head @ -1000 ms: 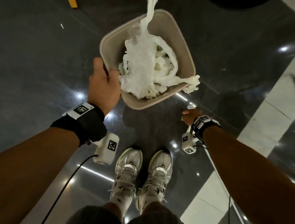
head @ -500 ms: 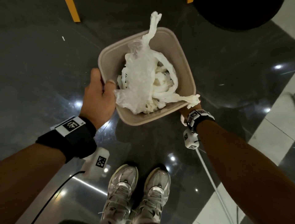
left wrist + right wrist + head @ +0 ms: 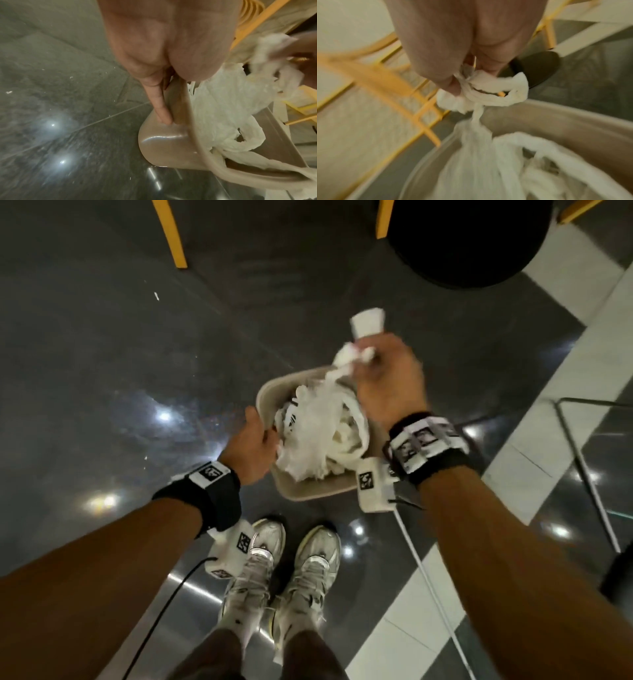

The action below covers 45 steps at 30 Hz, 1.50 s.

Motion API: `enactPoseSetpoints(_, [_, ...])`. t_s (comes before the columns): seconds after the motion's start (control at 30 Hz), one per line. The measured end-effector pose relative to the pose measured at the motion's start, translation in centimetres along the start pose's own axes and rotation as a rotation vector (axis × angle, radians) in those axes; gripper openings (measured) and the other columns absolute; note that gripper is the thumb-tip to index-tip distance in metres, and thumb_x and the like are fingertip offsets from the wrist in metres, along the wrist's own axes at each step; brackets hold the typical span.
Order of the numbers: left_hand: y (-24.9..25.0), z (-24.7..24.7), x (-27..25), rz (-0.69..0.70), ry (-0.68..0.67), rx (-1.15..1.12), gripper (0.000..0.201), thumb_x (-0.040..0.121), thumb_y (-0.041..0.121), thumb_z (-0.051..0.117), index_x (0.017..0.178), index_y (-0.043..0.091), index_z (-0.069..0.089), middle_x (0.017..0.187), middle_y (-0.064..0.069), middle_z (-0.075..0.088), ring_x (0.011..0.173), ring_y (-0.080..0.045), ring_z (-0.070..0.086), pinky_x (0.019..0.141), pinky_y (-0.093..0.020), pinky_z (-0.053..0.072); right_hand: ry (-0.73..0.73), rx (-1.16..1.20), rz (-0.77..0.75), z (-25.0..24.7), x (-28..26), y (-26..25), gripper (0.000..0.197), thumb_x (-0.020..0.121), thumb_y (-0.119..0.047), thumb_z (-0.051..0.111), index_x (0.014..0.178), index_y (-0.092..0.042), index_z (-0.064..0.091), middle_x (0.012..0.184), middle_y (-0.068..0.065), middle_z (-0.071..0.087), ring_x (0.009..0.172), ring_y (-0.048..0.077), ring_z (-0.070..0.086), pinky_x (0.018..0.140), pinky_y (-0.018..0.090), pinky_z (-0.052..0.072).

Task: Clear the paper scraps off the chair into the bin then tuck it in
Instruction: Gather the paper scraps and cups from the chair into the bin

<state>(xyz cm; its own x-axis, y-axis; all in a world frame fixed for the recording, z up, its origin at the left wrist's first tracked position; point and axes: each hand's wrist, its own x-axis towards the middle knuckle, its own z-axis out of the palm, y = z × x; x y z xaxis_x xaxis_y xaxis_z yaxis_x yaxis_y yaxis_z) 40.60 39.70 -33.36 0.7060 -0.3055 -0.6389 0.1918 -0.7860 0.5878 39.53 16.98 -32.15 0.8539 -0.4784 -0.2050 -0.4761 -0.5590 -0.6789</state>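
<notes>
A beige plastic bin (image 3: 305, 491) hangs above the dark floor, stuffed with white paper scraps (image 3: 318, 436). My left hand (image 3: 265, 436) grips its left rim, thumb inside and fingers (image 3: 160, 108) down the outer wall (image 3: 164, 147). Over the bin's far right corner my right hand (image 3: 366, 356) clutches a twisted end of the paper scraps (image 3: 481, 86), which trails down into the heap (image 3: 488, 169). Yellow chair legs (image 3: 171, 234) stand at the top; the seat is out of view.
A black round base (image 3: 462, 244) sits on the floor at the top right, beside another yellow leg (image 3: 383, 217). A thin metal frame (image 3: 582, 474) stands on the right over the white floor stripe. My shoes (image 3: 284, 570) are below the bin.
My right hand came up from beside the bin's near right corner and now grips the paper above the bin. The bin sits lower and nearer my feet, and my left hand's grip has not changed.
</notes>
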Motion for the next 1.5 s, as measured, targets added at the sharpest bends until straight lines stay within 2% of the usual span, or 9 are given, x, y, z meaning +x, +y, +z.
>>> enactPoseSetpoints(0.13, [-1.3,2.5,-1.6,-0.014,-0.066,-0.023,0.044,0.097,0.025,0.045,0.133,0.003,0.033,0.112,-0.019,0.065,0.104,-0.036,0.064,0.089,-0.045,0.052,-0.446,-0.266,-0.021,5.1,-4.0,-0.9,0.059,0.086,-0.01,0.055,0.143,-0.014,0.039,0.14,0.01,0.041,0.114,0.033,0.058,0.097,0.044,0.05])
enactPoseSetpoints(0.3, [-2.1,3.3,-1.9,-0.002,-0.081,-0.031,0.037,0.092,0.025,0.045,0.126,0.015,0.034,0.111,-0.016,0.066,0.1,-0.035,0.065,0.088,-0.051,0.055,-0.225,-0.235,-0.063,7.7,-7.0,1.0,0.063,0.088,0.002,0.052,0.147,-0.011,0.033,0.152,0.013,0.024,0.101,0.028,0.064,0.079,0.029,0.058])
enactPoseSetpoints(0.4, [-1.6,3.1,-2.1,-0.009,-0.108,0.017,0.035,0.097,0.014,0.043,0.129,0.006,0.031,0.106,-0.02,0.066,0.096,-0.036,0.065,0.085,-0.051,0.055,-0.122,-0.144,-0.011,6.5,-9.9,1.5,0.055,0.09,0.001,0.051,0.141,-0.016,0.041,0.152,0.009,0.014,0.104,0.024,0.063,0.088,0.029,0.057])
enactPoseSetpoints(0.6, [-0.5,3.5,-2.0,0.037,-0.168,0.096,0.033,0.096,0.013,0.044,0.126,0.004,0.034,0.092,-0.008,0.06,0.088,-0.034,0.062,0.078,-0.045,0.053,-0.625,-0.43,0.257,6.9,-11.2,3.6,0.039,0.099,-0.02,0.045,0.136,-0.009,0.046,0.14,0.015,0.051,0.129,0.033,0.051,0.108,0.042,0.039])
enactPoseSetpoints(0.77, [-0.1,4.4,-1.0,0.127,-0.344,0.234,0.017,0.1,0.016,0.041,0.114,0.018,0.032,0.071,-0.007,0.058,0.059,-0.021,0.056,0.052,-0.034,0.045,-0.782,-0.536,0.229,7.6,-9.6,5.5,0.047,0.096,-0.032,0.046,0.142,-0.021,0.044,0.152,0.009,0.043,0.141,0.034,0.04,0.117,0.049,0.03])
enactPoseSetpoints(0.9, [0.7,4.2,-1.3,0.078,-0.356,0.186,0.024,0.102,0.025,0.043,0.124,0.016,0.039,0.095,-0.011,0.067,0.083,-0.029,0.067,0.073,-0.044,0.057,-0.852,-0.522,0.278,5.6,-10.1,4.8,0.046,0.101,-0.024,0.034,0.144,-0.011,0.042,0.151,0.016,0.043,0.142,0.039,0.036,0.12,0.052,0.023])
enactPoseSetpoints(1.1, [5.4,1.9,-4.3,-0.079,-0.201,0.14,0.047,0.098,0.028,0.052,0.141,0.013,0.041,0.132,-0.007,0.059,0.123,-0.029,0.057,0.099,-0.036,0.044,-0.59,-0.294,0.346,-2.5,-12.6,0.1,0.06,0.096,-0.029,0.045,0.152,-0.022,0.029,0.156,0.011,0.038,0.144,0.032,0.035,0.119,0.047,0.03])
enactPoseSetpoints(1.23, [12.1,-0.5,-6.8,0.038,-0.177,0.21,0.037,0.096,0.022,0.051,0.132,0.013,0.047,0.117,0.002,0.059,0.108,-0.02,0.061,0.092,-0.031,0.044,-0.464,-0.065,0.422,-11.0,-13.9,-4.1,0.038,0.098,-0.018,0.046,0.133,-0.012,0.057,0.135,0.011,0.061,0.125,0.029,0.057,0.107,0.036,0.044])
enactPoseSetpoints(1.5, [31.0,2.6,-11.0,0.416,-0.242,0.342,0.022,0.096,0.017,0.05,0.117,0.016,0.058,0.109,-0.007,0.069,0.098,-0.026,0.065,0.081,-0.031,0.048,-0.127,0.148,0.542,-27.2,-18.6,-6.0,0.026,0.095,-0.023,0.049,0.109,-0.014,0.069,0.107,0.009,0.073,0.101,0.029,0.068,0.089,0.035,0.054])
